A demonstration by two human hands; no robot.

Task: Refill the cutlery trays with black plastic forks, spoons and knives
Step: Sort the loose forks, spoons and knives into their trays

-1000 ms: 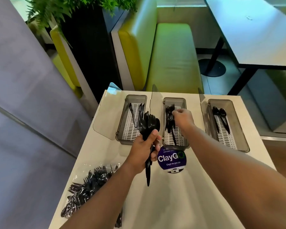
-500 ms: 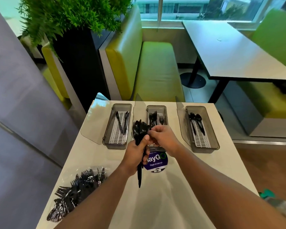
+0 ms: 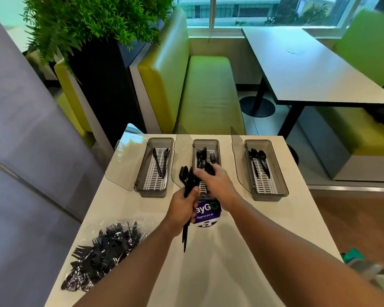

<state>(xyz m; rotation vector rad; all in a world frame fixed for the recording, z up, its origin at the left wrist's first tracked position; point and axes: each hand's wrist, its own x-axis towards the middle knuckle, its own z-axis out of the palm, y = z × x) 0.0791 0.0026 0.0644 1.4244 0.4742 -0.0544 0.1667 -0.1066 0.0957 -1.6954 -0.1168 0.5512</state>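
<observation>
Three smoky plastic trays with raised lids stand in a row on the white table. The left tray holds a few knives, the middle tray several forks, the right tray three spoons. My left hand grips a bundle of black cutlery by the handles, heads up, just in front of the middle tray. My right hand pinches the head of one black piece at the top of that bundle; which kind it is I cannot tell.
A clear plastic bag of black cutlery lies at the table's near left. A round purple sticker sits behind my left hand. A grey wall runs along the left; a green bench and another table stand beyond.
My right hand came back from the middle tray to the bundle and now pinches one piece at its top. The view has pulled back and tilted up.
</observation>
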